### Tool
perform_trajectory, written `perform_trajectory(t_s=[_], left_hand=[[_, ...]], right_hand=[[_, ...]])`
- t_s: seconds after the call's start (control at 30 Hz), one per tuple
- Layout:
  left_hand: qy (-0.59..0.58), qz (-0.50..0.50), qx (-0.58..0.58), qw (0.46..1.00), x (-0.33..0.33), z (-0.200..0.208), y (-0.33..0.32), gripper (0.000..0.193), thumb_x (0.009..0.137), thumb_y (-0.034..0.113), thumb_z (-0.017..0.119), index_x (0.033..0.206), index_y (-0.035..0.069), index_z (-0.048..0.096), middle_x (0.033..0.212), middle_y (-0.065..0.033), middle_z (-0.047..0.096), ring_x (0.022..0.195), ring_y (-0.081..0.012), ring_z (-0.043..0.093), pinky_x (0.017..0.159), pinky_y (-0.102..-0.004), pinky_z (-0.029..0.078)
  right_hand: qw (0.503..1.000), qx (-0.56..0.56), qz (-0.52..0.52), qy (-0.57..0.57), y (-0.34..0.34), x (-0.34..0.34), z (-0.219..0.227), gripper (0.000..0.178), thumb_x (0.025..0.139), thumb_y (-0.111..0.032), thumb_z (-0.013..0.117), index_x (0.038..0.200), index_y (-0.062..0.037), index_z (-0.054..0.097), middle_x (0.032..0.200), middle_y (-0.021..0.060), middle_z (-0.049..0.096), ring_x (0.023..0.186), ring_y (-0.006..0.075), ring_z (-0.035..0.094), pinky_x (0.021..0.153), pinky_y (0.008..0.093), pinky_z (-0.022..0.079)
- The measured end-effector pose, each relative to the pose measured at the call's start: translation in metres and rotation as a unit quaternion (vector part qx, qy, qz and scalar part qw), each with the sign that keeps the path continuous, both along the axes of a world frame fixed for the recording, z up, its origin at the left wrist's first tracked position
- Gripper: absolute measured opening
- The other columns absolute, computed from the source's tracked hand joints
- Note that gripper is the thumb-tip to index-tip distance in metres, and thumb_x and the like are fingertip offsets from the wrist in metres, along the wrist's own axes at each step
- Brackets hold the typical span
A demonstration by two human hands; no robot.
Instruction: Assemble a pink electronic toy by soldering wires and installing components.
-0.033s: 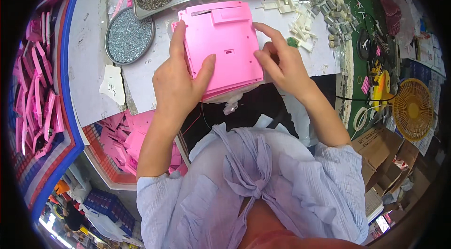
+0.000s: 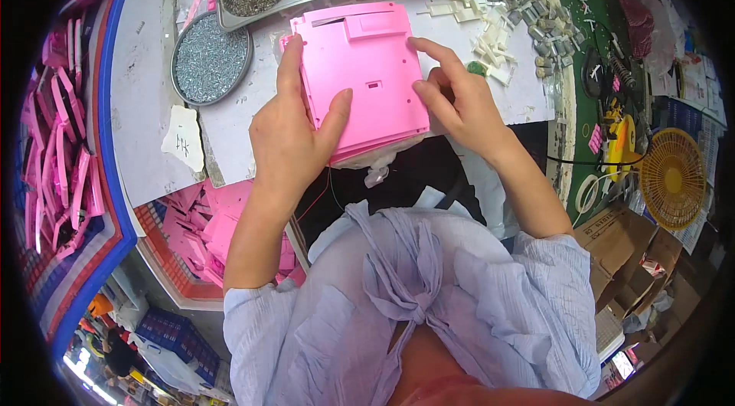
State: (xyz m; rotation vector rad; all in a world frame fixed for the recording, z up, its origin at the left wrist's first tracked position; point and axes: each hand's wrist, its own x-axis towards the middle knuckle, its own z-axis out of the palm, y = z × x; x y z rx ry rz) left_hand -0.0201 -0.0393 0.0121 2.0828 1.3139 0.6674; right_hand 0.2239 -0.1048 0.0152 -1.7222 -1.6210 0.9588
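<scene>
A square pink plastic casing (image 2: 364,61) lies in front of me near the table's front edge. It has small screw holes, a small slot in the middle and a raised block at its far side. My left hand (image 2: 295,119) grips its left side, thumb on the top face and index finger along the edge. On the right side, my right hand (image 2: 463,96) rests its index fingertip and thumb against the edge, its other fingers curled. A crumpled clear plastic bag (image 2: 377,165) shows under the casing's near edge. The underside is hidden.
A round dish of small screws (image 2: 210,57) stands at left. Behind is a metal tray (image 2: 264,14) of springs. White plastic parts (image 2: 498,46) and grey pieces (image 2: 540,31) lie at right. Pink parts fill crates (image 2: 115,199) at left. A yellow fan (image 2: 674,178) stands far right.
</scene>
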Motion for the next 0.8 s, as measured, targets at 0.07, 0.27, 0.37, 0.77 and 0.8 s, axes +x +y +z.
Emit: perform_trajectory(t_s=[0.07,0.27,0.37,0.77,0.8], left_hand=[[-0.008,0.009,-0.016,1.000,-0.002,-0.001,-0.003,0.083,0.090,0.032,0.076,0.153,-0.004,0.036,0.076,-0.0159,0.071,0.063,-0.0326,0.071,0.057,-0.0404,0.054],[0.034,0.053,-0.084,0.995,-0.019,-0.001,-0.034,0.075,0.094,0.027,0.073,0.154,-0.002,0.039,0.058,-0.0057,0.053,0.050,-0.0238,0.058,0.051,-0.0373,0.046],[-0.014,0.045,-0.115,0.992,-0.025,-0.011,-0.042,0.072,0.095,0.025,0.073,0.154,-0.001,0.041,0.057,-0.0068,0.050,0.050,-0.0207,0.057,0.051,-0.0351,0.045],[-0.078,0.110,-0.088,0.987,-0.086,-0.009,0.049,0.023,0.088,0.018,0.077,0.105,0.002,0.078,0.077,-0.0065,0.069,0.069,-0.0142,0.063,0.066,-0.0335,0.050],[0.053,0.124,0.081,0.988,-0.089,-0.011,0.070,0.019,0.087,0.020,0.077,0.098,0.005,0.078,0.082,-0.0064,0.070,0.078,-0.0179,0.065,0.075,-0.0378,0.049]], right_hand=[[0.994,0.084,0.053,-0.034,0.004,0.002,-0.009,0.051,0.096,-0.011,0.065,0.146,-0.0071,0.053,0.074,0.0115,0.064,0.063,0.0222,0.063,0.063,0.0327,0.050],[0.955,0.209,0.149,-0.149,0.014,0.001,-0.018,0.048,0.095,-0.011,0.068,0.142,-0.0078,0.060,0.089,0.0143,0.071,0.075,0.0283,0.069,0.070,0.0383,0.055],[0.948,0.150,0.171,-0.223,0.005,-0.008,0.005,0.047,0.096,-0.017,0.066,0.142,-0.0097,0.059,0.086,0.0118,0.071,0.074,0.0303,0.069,0.066,0.0399,0.055],[0.850,0.057,0.332,-0.406,0.033,-0.015,0.043,0.052,0.082,-0.012,0.063,0.130,0.0085,0.061,0.061,0.0114,0.066,0.056,0.0324,0.068,0.051,0.0439,0.052],[0.844,0.060,0.343,-0.408,0.038,-0.017,0.047,0.049,0.083,-0.012,0.063,0.127,0.0084,0.063,0.062,0.0120,0.066,0.056,0.0328,0.068,0.052,0.0440,0.053]])
